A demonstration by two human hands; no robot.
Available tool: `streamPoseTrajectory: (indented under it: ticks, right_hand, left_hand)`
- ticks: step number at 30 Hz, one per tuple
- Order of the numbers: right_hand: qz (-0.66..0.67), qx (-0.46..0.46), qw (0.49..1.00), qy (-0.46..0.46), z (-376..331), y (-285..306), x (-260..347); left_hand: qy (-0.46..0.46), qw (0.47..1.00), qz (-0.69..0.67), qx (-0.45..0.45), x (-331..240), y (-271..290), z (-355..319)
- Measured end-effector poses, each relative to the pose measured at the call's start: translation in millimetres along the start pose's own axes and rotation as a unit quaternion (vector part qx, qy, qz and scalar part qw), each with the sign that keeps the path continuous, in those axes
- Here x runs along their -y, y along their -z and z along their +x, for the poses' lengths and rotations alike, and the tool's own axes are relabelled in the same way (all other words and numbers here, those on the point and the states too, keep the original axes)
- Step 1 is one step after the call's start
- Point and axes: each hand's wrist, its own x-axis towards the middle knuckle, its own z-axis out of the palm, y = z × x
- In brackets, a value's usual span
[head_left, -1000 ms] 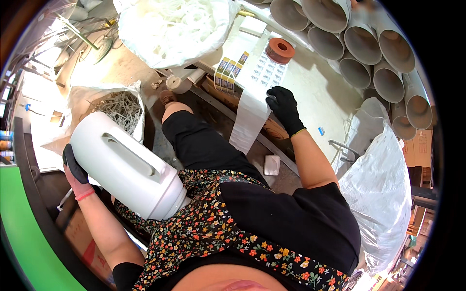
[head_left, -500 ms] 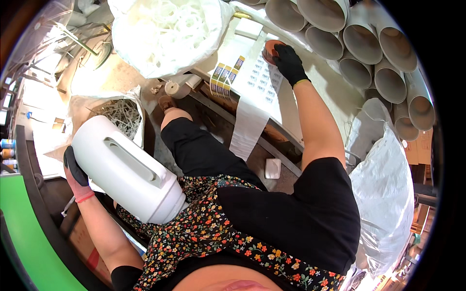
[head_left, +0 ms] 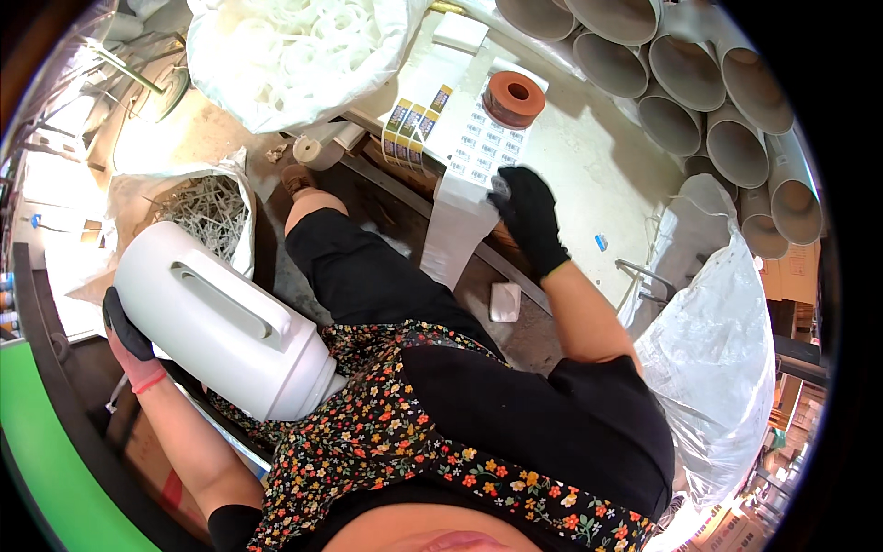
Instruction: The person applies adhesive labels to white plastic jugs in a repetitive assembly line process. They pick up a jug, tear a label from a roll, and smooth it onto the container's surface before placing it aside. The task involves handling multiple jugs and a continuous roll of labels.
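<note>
A white plastic jug body (head_left: 216,322) with a long side handle lies slanted across my lap, its narrower end against my floral apron. My left hand (head_left: 131,339), in a black and pink glove, supports it by the outer side, fingers pressed round its wall. On the worktable a strip of small printed labels (head_left: 487,143) runs to the front edge, its bare white backing (head_left: 457,230) hanging down. At the strip's right edge is my black-gloved right hand (head_left: 532,219), thumb and fingertips pinched on a small pale label. A brown tape roll (head_left: 514,99) sits on the strip's far end.
Yellow and dark stickers (head_left: 411,129) lie left of the strip. A white bag of pale plastic rings (head_left: 303,55) stands at the far left, a sack of thin scraps (head_left: 207,216) below it. Grey tubes (head_left: 676,124) are stacked far right, near a large white sack (head_left: 704,359).
My right hand has let go of the tape roll and come nearer, to the front part of the label strip. The jug stays in my left hand; the whole view has shifted slightly.
</note>
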Motion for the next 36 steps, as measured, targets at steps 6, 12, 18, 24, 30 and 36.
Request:
streamPoseTrajectory:
  ticks: [6,12,18,24,30,36]
  right_hand:
    - [0.008,-0.032,0.999,-0.043,-13,-2,14]
    - [-0.003,-0.041,0.999,-0.030,-11,-8,18]
    - [-0.023,-0.043,0.997,-0.059,-8,-13,25]
    - [-0.042,0.014,0.995,-0.084,-2,-19,22]
    - [-0.025,0.027,0.996,-0.076,3,-17,10]
    - [-0.016,-0.014,0.998,-0.063,-12,-12,4]
  left_hand:
    - [0.009,0.998,-0.042,-0.043,-2,-17,-5]
    - [-0.014,0.999,0.007,-0.031,-10,-3,-12]
    - [-0.036,0.996,0.030,-0.072,-11,-1,-27]
    - [-0.040,0.998,0.013,-0.048,-6,19,-32]
    - [-0.047,0.995,0.027,-0.082,-7,25,-44]
    - [-0.050,0.998,0.010,-0.047,-3,48,-52]
